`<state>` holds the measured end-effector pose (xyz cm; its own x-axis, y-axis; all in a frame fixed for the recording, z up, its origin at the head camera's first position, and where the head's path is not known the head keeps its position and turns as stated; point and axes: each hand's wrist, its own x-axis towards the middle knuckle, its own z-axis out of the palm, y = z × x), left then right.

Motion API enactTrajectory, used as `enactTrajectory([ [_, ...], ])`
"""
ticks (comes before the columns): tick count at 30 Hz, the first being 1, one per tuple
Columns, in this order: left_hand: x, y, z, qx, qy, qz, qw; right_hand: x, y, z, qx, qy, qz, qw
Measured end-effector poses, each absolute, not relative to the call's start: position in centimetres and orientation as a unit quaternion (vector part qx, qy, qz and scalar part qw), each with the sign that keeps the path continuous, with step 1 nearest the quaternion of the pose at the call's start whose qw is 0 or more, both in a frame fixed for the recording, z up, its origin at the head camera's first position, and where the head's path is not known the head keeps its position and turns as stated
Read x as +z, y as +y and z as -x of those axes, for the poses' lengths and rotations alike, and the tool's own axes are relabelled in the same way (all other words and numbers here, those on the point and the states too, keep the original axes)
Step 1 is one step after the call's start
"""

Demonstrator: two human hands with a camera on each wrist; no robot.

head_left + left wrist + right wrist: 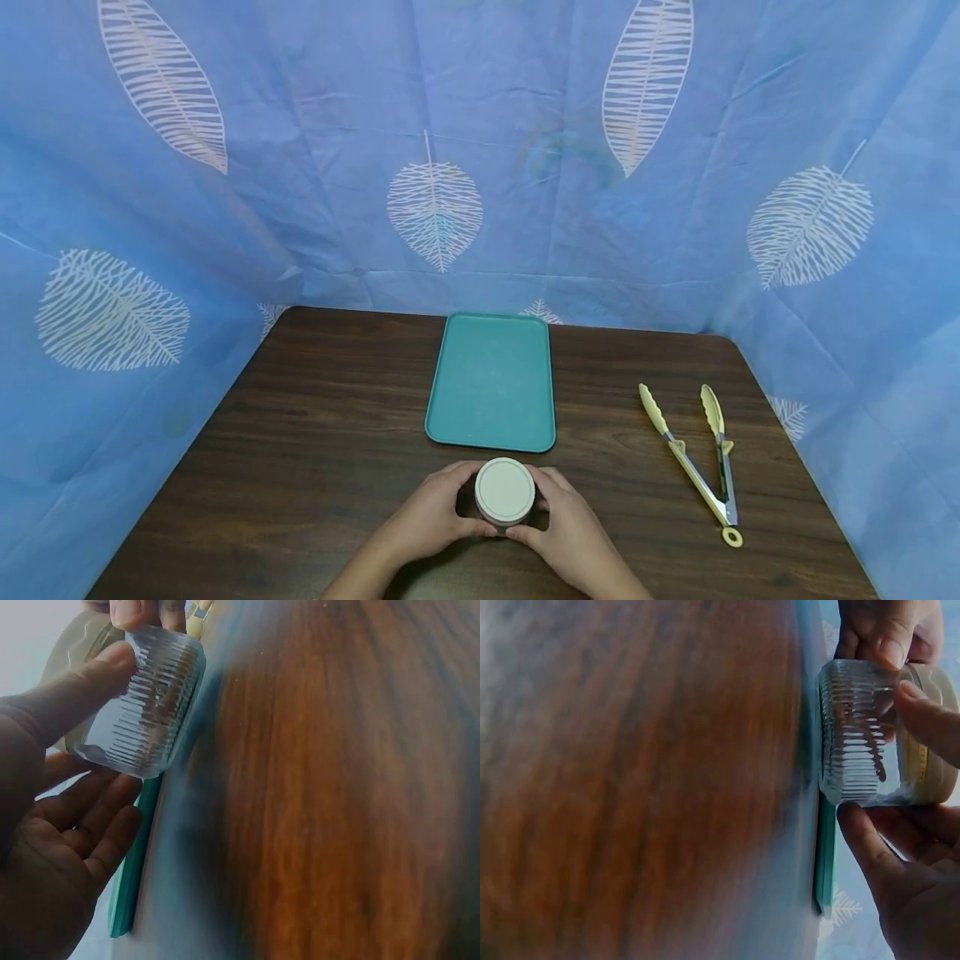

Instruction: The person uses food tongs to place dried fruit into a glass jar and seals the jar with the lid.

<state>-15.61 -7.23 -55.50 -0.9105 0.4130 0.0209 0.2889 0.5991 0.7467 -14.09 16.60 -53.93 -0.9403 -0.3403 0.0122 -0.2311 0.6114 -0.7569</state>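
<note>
Both hands hold a clear ribbed jar [855, 742] with a cream lid [505, 490], upright near the front middle of the table. From the left, my left hand [431, 515] grips it, thumb at the near side and fingers round the far side. My right hand [566, 525] mirrors this grip from the right. In the left wrist view the left thumb presses the glass [150, 705] just below the lid. Brownish patches show through the ribbed wall in the right wrist view. Just beyond the jar lies a teal tray [491, 383] with nothing on it.
Yellow-tipped metal tongs [708, 479] lie spread on the right side of the dark wooden table [300, 442]. A blue cloth with white leaf prints [525, 208] hangs behind the table and along both sides.
</note>
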Motion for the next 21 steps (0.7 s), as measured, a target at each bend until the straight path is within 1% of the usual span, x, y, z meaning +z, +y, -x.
enactTrajectory([
  [7,-55.2,-6.8,15.6,0.399,0.892,-0.194,0.09,-53.8,16.4,14.2,-0.399,0.902,0.15,0.065],
  [17,-54.6,-6.4,15.4,0.358,0.908,-0.203,0.085,-53.9,16.1,13.9,-0.369,0.918,0.13,0.064],
  [21,-54.5,-6.2,15.1,0.359,0.909,-0.195,0.088,-54.2,16.1,13.8,-0.375,0.916,0.133,0.053],
])
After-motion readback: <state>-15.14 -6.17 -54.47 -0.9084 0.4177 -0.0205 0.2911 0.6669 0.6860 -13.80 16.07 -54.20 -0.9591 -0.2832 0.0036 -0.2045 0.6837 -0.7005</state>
